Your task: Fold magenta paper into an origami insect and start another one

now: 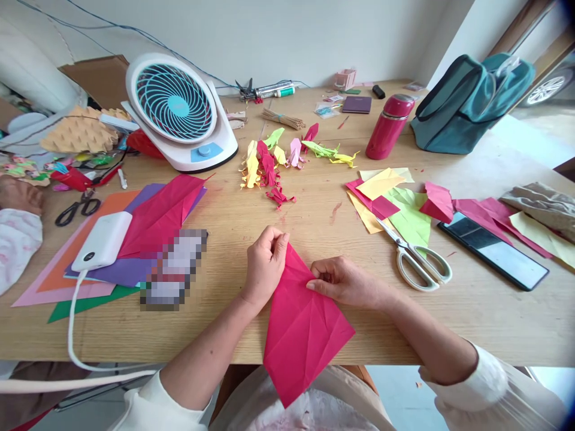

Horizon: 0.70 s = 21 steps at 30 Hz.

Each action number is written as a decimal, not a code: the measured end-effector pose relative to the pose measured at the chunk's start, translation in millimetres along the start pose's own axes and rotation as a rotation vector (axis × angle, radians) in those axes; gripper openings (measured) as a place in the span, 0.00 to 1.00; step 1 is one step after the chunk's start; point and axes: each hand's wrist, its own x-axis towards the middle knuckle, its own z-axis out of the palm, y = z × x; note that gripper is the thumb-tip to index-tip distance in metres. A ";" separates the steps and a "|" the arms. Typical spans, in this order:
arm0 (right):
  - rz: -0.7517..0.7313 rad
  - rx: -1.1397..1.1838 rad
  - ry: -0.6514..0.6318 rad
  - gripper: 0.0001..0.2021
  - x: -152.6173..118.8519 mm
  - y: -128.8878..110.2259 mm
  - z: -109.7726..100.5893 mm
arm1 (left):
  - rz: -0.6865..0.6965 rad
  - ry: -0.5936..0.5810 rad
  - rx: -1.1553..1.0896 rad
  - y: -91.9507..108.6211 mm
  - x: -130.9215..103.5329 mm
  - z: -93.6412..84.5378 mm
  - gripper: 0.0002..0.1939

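Between my hands is a creased dark pink sheet of paper [305, 335], hanging partly over the table's front edge. My left hand [266, 263] pinches its top corner between thumb and fingers. On the sheet's upper right edge, my right hand [344, 281] is closed in a pinch, thumb on top. Fold lines run across the paper in several directions. Beyond my hands lie several folded paper figures [268, 164] in red, yellow, green and pink. White-handled scissors [422, 269] rest to the right of my right hand, their blades touching paper scraps [381, 182].
At the left, a white power bank [102, 240] lies on coloured sheets [49, 275] beside a pixelated phone-like object [175, 272]. A fan [175, 108] stands behind. A red flask [390, 127], teal bag [469, 105] and phone [494, 251] are on the right. Another person's hand [20, 194] shows far left.
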 end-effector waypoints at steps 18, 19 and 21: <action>-0.320 -0.738 0.249 0.16 -36.8 -36.6 69.7 | -0.023 -0.165 0.833 -12.1 4.0 10.7 0.07; -0.327 -0.756 0.224 0.19 -39.8 -38.4 80.4 | -0.024 -0.158 0.843 -12.3 4.5 11.5 0.10; -0.306 -0.770 0.182 0.24 -43.1 -39.8 96.9 | -0.045 -0.144 0.845 -14.0 6.7 11.9 0.14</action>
